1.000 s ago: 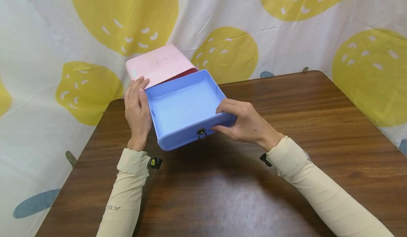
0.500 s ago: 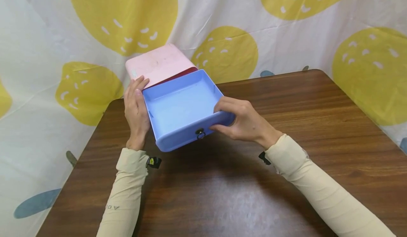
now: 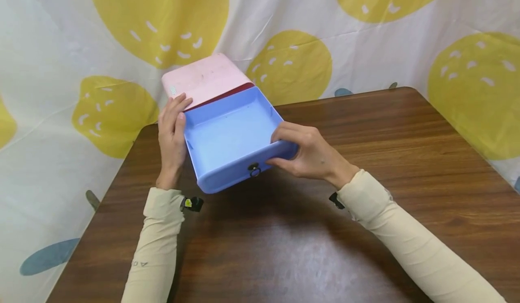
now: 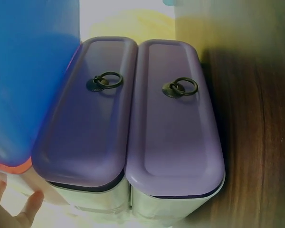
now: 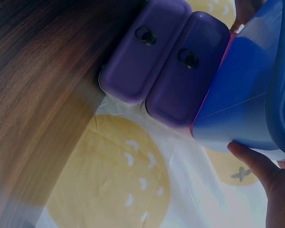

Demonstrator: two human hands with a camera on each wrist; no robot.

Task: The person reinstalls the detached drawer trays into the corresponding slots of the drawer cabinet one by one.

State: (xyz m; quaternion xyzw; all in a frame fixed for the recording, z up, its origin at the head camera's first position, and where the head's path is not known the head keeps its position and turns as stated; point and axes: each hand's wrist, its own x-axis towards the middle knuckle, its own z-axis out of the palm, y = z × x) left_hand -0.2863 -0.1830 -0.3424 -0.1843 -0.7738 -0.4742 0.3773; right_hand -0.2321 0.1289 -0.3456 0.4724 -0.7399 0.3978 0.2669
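Note:
A blue drawer [image 3: 227, 174] with a dark ring pull [image 3: 254, 171] stands far out of the front of a pink drawer cabinet [image 3: 207, 78]. My right hand [image 3: 310, 151] pinches the right part of the drawer front, thumb below and fingers over the rim. My left hand [image 3: 170, 136] rests against the cabinet's left front corner, fingers extended onto the pink top. Below the blue drawer, the left wrist view shows two purple drawer fronts [image 4: 85, 137], pushed in, each with a ring. Whether the blue drawer's back end is inside the cabinet is hidden.
A brown wooden table [image 3: 365, 131] lies under the cabinet. Behind it hangs a white cloth [image 3: 256, 5] printed with yellow fruit, close to the cabinet's back. Small dark wrist devices sit on both sleeves.
The blue drawer and right hand have shifted slightly to the left. The left wrist has moved a little left and up. Both hands keep the same contact.

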